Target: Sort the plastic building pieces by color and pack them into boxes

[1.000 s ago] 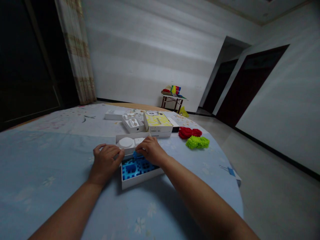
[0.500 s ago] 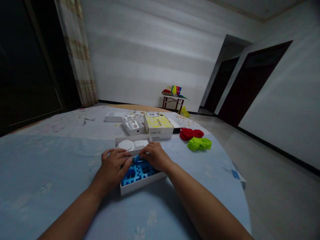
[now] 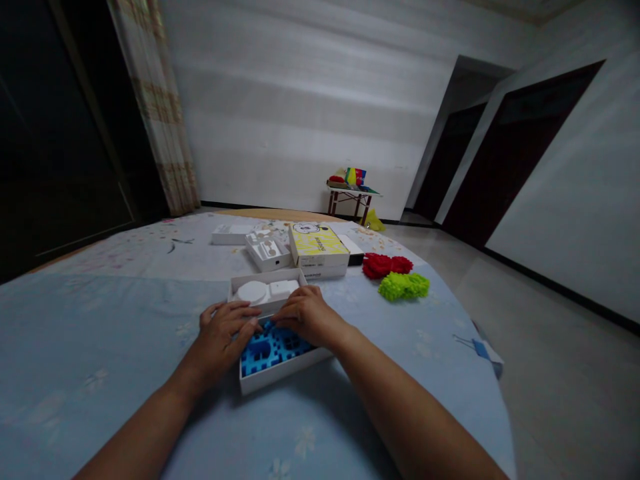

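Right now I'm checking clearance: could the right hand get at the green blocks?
Probably yes. The right hand rests on the blue blocks, and only bare tablecloth lies between it and the green blocks.

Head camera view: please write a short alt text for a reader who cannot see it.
Two bare hands, left hand and right hand, press on blue blocks inside a white box on a blue-clothed table.

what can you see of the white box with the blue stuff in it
The white box is a shallow open tray, cardboard by the look, lying flat on the blue floral cloth. Bright blue blocks with square gaps fill it. The left hand and right hand rest over its far end, fingers on the blocks.
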